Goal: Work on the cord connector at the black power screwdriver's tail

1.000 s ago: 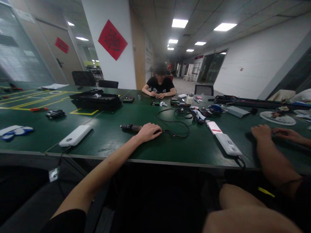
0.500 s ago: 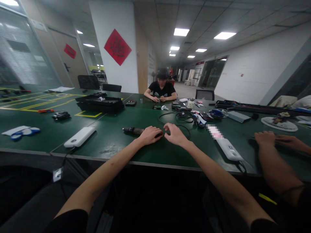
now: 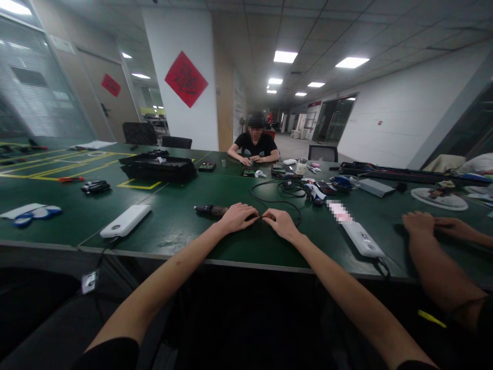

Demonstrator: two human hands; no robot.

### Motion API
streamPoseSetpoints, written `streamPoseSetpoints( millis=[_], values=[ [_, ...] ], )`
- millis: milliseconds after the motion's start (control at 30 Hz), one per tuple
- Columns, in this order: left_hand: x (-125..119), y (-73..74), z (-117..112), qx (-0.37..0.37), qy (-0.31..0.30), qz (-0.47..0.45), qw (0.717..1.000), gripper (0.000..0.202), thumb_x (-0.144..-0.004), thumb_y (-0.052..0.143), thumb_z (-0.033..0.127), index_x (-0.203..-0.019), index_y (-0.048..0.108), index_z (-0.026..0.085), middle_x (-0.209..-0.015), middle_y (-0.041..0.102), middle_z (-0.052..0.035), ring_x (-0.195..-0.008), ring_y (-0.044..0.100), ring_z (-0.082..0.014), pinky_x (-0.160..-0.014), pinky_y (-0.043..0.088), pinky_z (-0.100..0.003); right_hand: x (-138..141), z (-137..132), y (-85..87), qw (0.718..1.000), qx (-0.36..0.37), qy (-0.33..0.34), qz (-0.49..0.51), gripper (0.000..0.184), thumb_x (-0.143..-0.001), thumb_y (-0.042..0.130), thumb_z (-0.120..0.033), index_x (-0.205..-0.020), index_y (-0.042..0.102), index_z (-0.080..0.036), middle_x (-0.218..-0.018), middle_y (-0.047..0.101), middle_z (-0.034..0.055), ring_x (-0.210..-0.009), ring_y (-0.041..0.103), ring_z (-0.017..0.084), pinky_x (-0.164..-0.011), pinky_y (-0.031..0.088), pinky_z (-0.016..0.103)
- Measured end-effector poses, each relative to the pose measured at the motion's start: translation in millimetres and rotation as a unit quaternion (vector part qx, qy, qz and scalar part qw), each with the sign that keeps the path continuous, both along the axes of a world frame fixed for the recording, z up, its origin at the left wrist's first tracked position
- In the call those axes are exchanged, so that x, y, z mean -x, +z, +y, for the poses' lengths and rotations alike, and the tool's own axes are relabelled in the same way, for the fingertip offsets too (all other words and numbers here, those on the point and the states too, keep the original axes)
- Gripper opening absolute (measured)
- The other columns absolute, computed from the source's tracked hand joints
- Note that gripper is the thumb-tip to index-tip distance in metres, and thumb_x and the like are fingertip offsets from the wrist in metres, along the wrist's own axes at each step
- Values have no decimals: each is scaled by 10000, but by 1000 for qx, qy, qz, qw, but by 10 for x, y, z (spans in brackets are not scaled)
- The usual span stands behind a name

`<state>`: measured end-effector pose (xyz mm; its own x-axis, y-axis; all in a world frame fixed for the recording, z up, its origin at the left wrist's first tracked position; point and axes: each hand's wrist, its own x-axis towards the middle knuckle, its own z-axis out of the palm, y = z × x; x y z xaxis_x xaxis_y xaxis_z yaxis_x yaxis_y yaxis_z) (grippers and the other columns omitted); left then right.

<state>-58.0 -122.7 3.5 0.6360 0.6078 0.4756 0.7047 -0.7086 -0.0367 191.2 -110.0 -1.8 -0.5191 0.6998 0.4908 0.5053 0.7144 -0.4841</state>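
A dark cylindrical tool that looks like an electric screwdriver (image 3: 211, 210) lies on the green table, its narrow tip pointing left. My left hand (image 3: 238, 218) is closed over its right end, palm down, and hides that part. Just to the right, my right hand (image 3: 284, 224) is closed in a pinch, fingertips almost meeting those of the left. Something small and dark shows at the right fingertips, too small to name. A black cable (image 3: 265, 181) loops behind my right hand.
White power banks (image 3: 126, 221) (image 3: 364, 240) lie to either side. A black tray (image 3: 157, 169) stands back left. A person (image 3: 254, 146) sits opposite; another person's hands (image 3: 419, 223) work at right. Electronics and a fan-like white disc (image 3: 439, 199) are farther back.
My right hand has lowered, and its fingers have closed from a looser curl into a pinch beside the left fingertips. My left hand has stayed over the electric screwdriver.
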Motion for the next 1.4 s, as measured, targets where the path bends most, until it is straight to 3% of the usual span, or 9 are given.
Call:
streamPoseSetpoints(
  millis=[500, 867, 1033, 1200, 1400],
  values=[
    [43, 13, 4, 8, -4, -8, 1000, 190, -1016, 551, 378, -1132, 647, 263, -1093, 717, -30, -1018, 680, -196, -887, 469, -335, 82, -93, -14, 999, -37, -9, 12, 84, -969, 630, -262, -1010, 696, -230, -1001, 677, 60, -899, 636, 216, -807, 490, 324],
    [29, 2, -12, 11, 15, -23, 1000, 209, -992, 579, 405, -1128, 649, 263, -1074, 717, -40, -1013, 677, -220, -901, 479, -357, 149, 20, -67, 1000, -9, -19, 16, 86, -912, 650, -287, -949, 711, -239, -792, 690, -1, -718, 610, 178, -673, 462, 278],
    [46, 26, -27, 16, -1, -16, 1000, 194, -996, 566, 359, -1157, 646, 285, -1102, 721, -20, -1028, 680, -199, -914, 474, -342, 138, 5, -86, 1000, -2, -19, 24, 107, -907, 650, -284, -989, 704, -242, -816, 704, 5, -732, 632, 180, -684, 476, 277],
    [33, 14, -10, 15, 12, -25, 1000, 215, -1000, 567, 415, -1123, 636, 253, -1042, 726, -36, -969, 687, -224, -889, 477, -370, 110, -46, -67, 1000, 1, -5, 28, 110, -930, 635, -292, -998, 694, -230, -863, 714, 26, -786, 657, 191, -731, 494, 293],
    [50, 64, -48, 17, -15, -13, 1000, 202, -991, 544, 312, -1170, 635, 297, -1144, 725, -3, -1058, 680, -194, -923, 468, -343, 110, -69, -29, 1000, -2, 7, 27, 97, -947, 619, -280, -997, 691, -237, -861, 704, 14, -781, 642, 184, -748, 487, 292]
  ],
)
